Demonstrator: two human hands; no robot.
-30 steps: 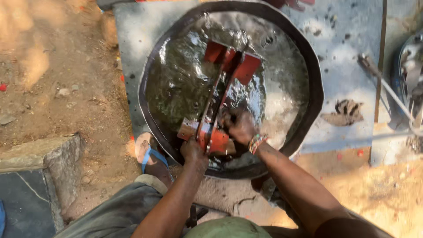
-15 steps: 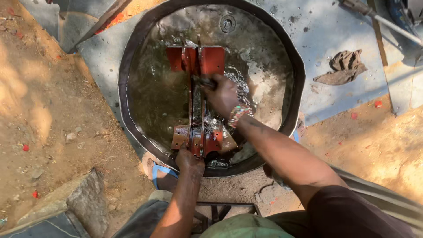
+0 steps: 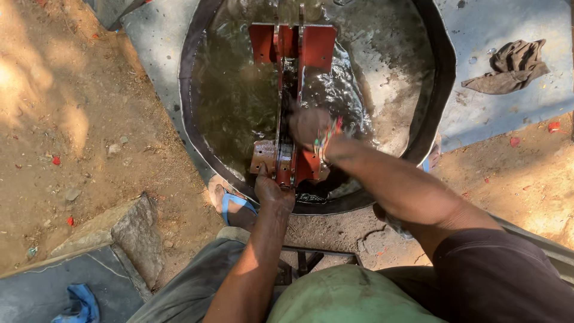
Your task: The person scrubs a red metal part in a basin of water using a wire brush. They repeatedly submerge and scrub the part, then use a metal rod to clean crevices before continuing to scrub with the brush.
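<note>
Round black basin (image 3: 439,101) on a grey slab, filled with murky, rippling water; a red metal bracket (image 3: 293,96) lies in it, long axis running from the near rim straight away from the person, flat plates at both ends, far plates standing out of the water. Left hand (image 3: 270,190) closed on the bracket's near end at the rim; right hand (image 3: 311,127) motion-blurred over the central bar, finger state cannot be told. Brown rag (image 3: 508,64) on the slab, well apart.
</note>
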